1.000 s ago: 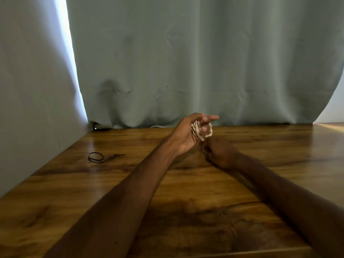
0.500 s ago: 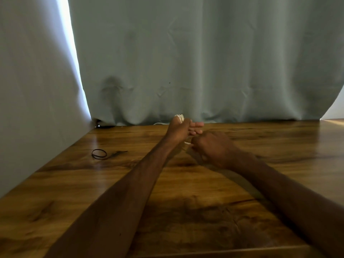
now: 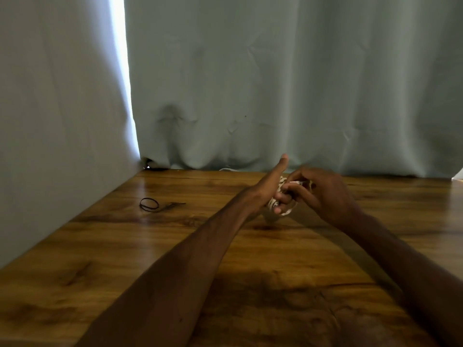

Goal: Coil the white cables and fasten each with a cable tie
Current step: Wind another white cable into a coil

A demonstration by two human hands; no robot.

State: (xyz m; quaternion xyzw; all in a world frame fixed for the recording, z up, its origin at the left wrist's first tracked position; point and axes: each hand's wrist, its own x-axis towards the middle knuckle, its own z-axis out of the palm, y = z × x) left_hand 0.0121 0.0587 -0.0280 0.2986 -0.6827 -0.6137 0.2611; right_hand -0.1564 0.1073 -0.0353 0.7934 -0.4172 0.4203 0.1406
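A small bundle of white cable (image 3: 274, 203) hangs just above the wooden table (image 3: 175, 246), wound around the fingers of my left hand (image 3: 271, 186). That hand's thumb points up and its lower fingers curl through the coil. My right hand (image 3: 323, 189) is pressed close against it from the right and pinches the cable's white end (image 3: 297, 182) at the top of the bundle. Most of the coil is hidden between the two hands. A black cable tie (image 3: 149, 204), closed into a loop with a tail, lies on the table to the left.
Grey-green curtains (image 3: 250, 83) hang along the back and left edges of the table. A bit of white cable (image 3: 226, 169) peeks out under the back curtain. A bright gap (image 3: 120, 71) shows between the curtains.
My left hand turned so the thumb points up and the coil hangs lower. My right hand rose from below the bundle to pinch the cable end at its top.
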